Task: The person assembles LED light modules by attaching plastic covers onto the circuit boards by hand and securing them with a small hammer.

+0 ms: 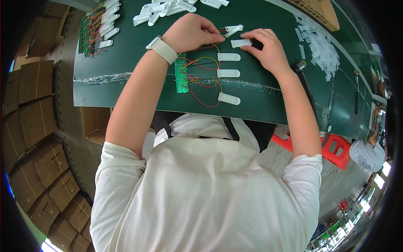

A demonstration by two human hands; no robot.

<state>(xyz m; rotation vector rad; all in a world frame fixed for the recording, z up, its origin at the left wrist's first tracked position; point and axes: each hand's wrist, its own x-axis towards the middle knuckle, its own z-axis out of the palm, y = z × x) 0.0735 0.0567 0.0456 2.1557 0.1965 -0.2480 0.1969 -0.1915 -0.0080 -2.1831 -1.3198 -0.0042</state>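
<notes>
White plastic casing (238, 43) shows between the hands over the green bench (260, 101) in the head view, long axis crosswise, its right end within the curled thumb and fingers of the right hand (268, 47); whether they clamp it, I cannot tell. Bunched fingertips of the left hand (192, 31) sit beside the tilted casing (235, 30), which points up-right; their grip is unclear. Three wired casings (228, 73) below point rounded ends rightward.
</notes>
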